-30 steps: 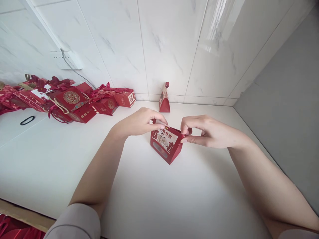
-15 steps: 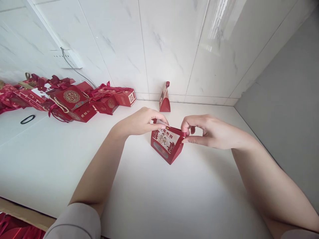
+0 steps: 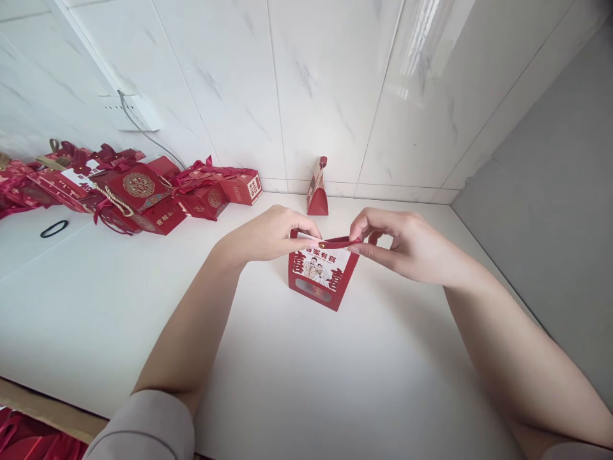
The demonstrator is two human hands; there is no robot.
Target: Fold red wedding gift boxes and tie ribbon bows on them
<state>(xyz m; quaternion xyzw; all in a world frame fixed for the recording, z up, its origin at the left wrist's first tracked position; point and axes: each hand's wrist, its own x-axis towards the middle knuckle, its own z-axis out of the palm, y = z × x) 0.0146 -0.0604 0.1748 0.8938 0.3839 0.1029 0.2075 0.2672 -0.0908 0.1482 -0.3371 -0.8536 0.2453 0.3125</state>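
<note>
A red and white gift box (image 3: 320,271) with a printed couple, red characters and an oval window stands on the white table, its top between my hands. My left hand (image 3: 278,235) pinches the top edge of the box beside a small gold stud. With thumb and fingertips, my right hand (image 3: 393,243) grips the end of a dark red strap (image 3: 339,243) that runs from the stud along the top. Behind them, a similar red box (image 3: 318,198) stands upright near the wall, seen from its end.
Several red boxes with ribbons and cords (image 3: 143,191) are piled along the wall at the left. A black ring (image 3: 54,229) lies in front of them. A grey cable (image 3: 143,133) hangs from a wall socket. Red items (image 3: 38,441) fill a carton at the lower left.
My right hand has moved slightly up with the strap end, and the strap now shows stretched sideways from the stud. The box has turned its printed face more toward me. My left hand has barely moved.
</note>
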